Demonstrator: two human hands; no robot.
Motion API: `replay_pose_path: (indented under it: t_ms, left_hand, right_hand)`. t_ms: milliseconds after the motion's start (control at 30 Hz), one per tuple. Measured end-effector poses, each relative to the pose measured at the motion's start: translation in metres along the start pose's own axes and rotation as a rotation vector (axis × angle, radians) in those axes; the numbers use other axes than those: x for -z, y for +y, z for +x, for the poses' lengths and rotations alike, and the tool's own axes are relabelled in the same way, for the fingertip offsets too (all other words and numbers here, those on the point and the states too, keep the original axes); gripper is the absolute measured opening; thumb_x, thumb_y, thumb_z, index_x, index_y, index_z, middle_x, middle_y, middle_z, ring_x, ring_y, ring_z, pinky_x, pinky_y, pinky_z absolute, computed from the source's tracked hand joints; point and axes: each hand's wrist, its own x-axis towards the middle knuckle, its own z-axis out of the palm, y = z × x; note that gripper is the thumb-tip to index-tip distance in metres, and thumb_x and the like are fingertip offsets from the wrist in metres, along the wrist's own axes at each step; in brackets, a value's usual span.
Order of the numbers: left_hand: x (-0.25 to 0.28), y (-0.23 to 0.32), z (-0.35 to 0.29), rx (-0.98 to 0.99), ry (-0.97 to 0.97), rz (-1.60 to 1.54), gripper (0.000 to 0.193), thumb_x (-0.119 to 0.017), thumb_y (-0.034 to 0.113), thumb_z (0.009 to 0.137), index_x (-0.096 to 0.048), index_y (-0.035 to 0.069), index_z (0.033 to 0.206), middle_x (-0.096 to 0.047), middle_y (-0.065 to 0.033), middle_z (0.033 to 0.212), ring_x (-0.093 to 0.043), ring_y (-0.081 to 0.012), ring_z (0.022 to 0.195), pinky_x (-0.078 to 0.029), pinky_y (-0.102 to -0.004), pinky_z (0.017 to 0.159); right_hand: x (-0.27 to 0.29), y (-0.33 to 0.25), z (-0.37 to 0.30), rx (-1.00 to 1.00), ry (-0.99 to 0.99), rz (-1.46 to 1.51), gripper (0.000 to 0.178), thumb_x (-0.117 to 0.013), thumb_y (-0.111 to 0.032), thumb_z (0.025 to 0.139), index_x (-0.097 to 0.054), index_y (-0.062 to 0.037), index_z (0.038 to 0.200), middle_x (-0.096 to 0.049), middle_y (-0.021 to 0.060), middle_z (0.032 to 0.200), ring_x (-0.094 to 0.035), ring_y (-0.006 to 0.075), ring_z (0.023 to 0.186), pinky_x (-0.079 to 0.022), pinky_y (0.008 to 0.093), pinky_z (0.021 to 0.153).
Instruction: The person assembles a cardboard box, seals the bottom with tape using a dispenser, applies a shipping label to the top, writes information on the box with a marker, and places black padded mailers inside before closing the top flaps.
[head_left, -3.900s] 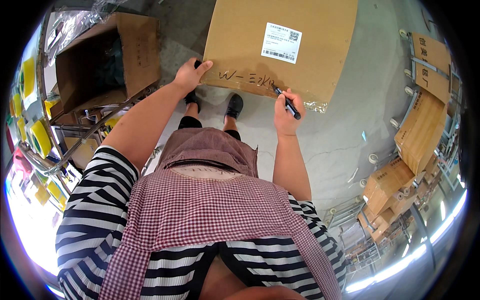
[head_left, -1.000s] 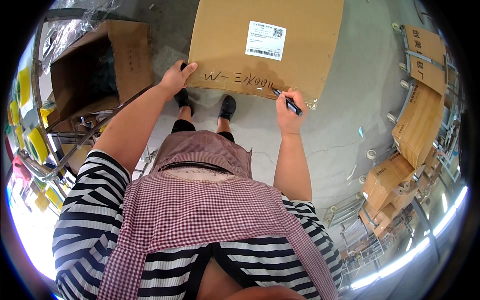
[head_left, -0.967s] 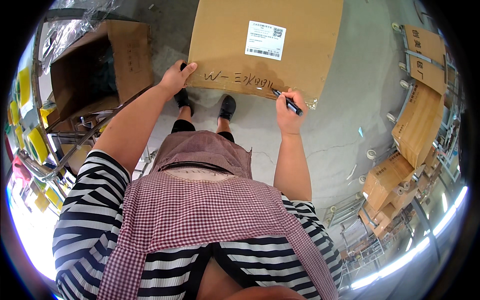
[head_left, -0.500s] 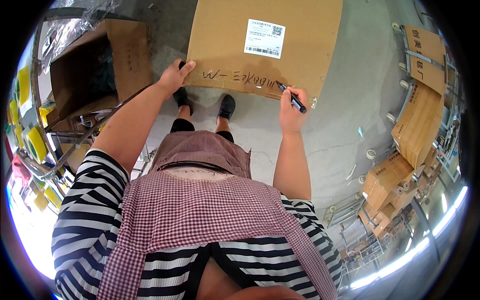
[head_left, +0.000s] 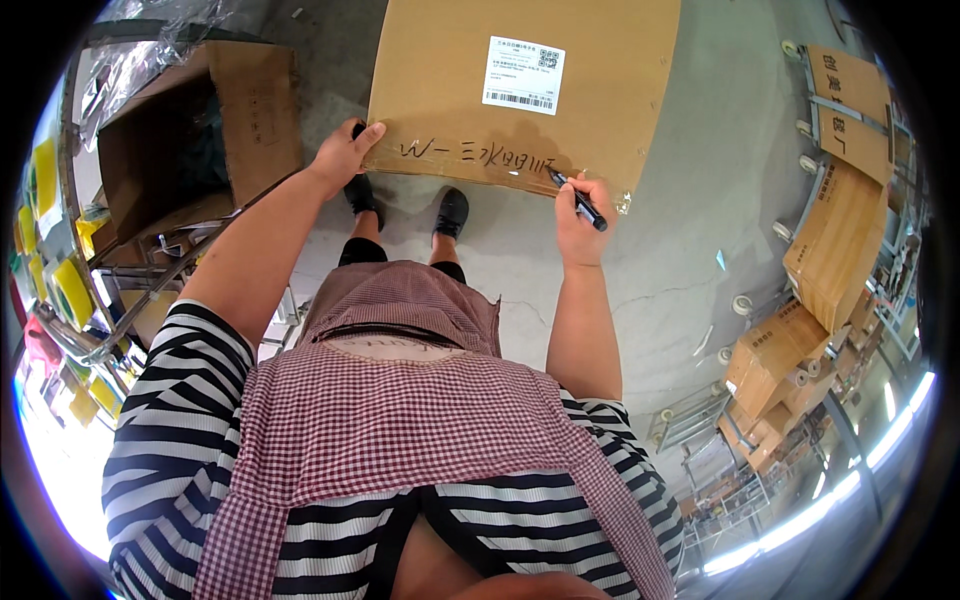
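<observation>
A large brown cardboard box (head_left: pixel 430 80) lies before me, with a white printed label (head_left: pixel 523 76) on its top. Along its near edge runs a line of black handwriting (head_left: pixel 470 153). My right hand (head_left: pixel 583 232) is closed round a black marker (head_left: pixel 592 213), its tip on the cardboard at the right end of that line. At the box's near left corner, my left hand (head_left: pixel 343 158) is closed, thumb over the top edge. A small black cap-like piece (head_left: pixel 358 129) shows between its thumb and fingers; the other fingers are partly hidden.
An open cardboard carton (head_left: pixel 265 120) stands to the left by a metal rack, with clear plastic film (head_left: pixel 150 60) above it. On the right, several cartons (head_left: pixel 840 245) sit on wheeled trolleys. Grey concrete floor (head_left: pixel 690 260) lies between.
The marker tip has added dark strokes at the right end of the handwriting. The box and both hands have shifted slightly left in view.
</observation>
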Motion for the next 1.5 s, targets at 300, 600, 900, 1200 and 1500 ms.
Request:
replay_pose_path:
  t_ms: [300,600,900,1200,1500]
  left_hand:
    - [0.000,0.005,-0.003,-0.007,0.015,0.023,0.069,-0.056,0.061,0.090,-0.053,0.001,0.123,-0.062,-0.0142,0.105,-0.062,-0.0220,0.092,-0.054,-0.0339,0.077]
    - [0.001,0.004,-0.001,-0.003,-0.008,0.027,0.068,-0.057,0.061,0.090,-0.053,0.001,0.121,-0.062,-0.0132,0.103,-0.061,-0.0200,0.086,-0.053,-0.0335,0.074]
    - [0.001,0.006,-0.003,-0.005,-0.002,0.011,0.064,-0.057,0.059,0.091,-0.054,0.000,0.117,-0.063,-0.0123,0.098,-0.061,-0.0185,0.082,-0.053,-0.0317,0.072]
    - [0.002,0.003,-0.001,-0.003,0.010,0.077,0.068,-0.055,0.061,0.091,-0.053,0.000,0.121,-0.062,-0.0127,0.100,-0.061,-0.0196,0.086,-0.054,-0.0316,0.075]
    - [0.002,0.006,-0.003,0.007,-0.015,0.036,0.070,-0.056,0.061,0.091,-0.050,0.000,0.126,-0.060,-0.0149,0.110,-0.059,-0.0204,0.095,-0.053,-0.0327,0.076]
  right_hand:
    - [0.003,0.003,0.002,-0.099,0.056,0.100,0.005,-0.063,-0.003,0.081,-0.059,-0.0013,0.078,-0.052,0.0039,0.059,-0.045,0.0106,0.052,-0.046,0.0392,0.102]
    - [0.005,-0.001,0.002,-0.094,-0.020,0.065,0.006,-0.062,-0.001,0.079,-0.057,-0.0011,0.076,-0.052,0.0039,0.058,-0.042,0.0118,0.050,-0.042,0.0447,0.108]
    - [0.015,0.007,-0.002,-0.182,0.111,0.162,0.003,-0.062,-0.003,0.083,-0.060,0.0001,0.082,-0.061,0.0069,0.074,-0.056,0.0125,0.069,-0.048,0.0362,0.097]
    - [0.019,0.008,0.000,-0.150,0.117,0.103,0.007,-0.065,-0.005,0.084,-0.061,0.0001,0.088,-0.064,0.0074,0.081,-0.060,0.0135,0.075,-0.050,0.0294,0.083]
    - [0.019,0.017,-0.004,-0.054,0.100,0.031,0.003,-0.063,-0.001,0.081,-0.061,-0.0002,0.083,-0.059,0.0083,0.069,-0.056,0.0156,0.060,-0.047,0.0394,0.100]
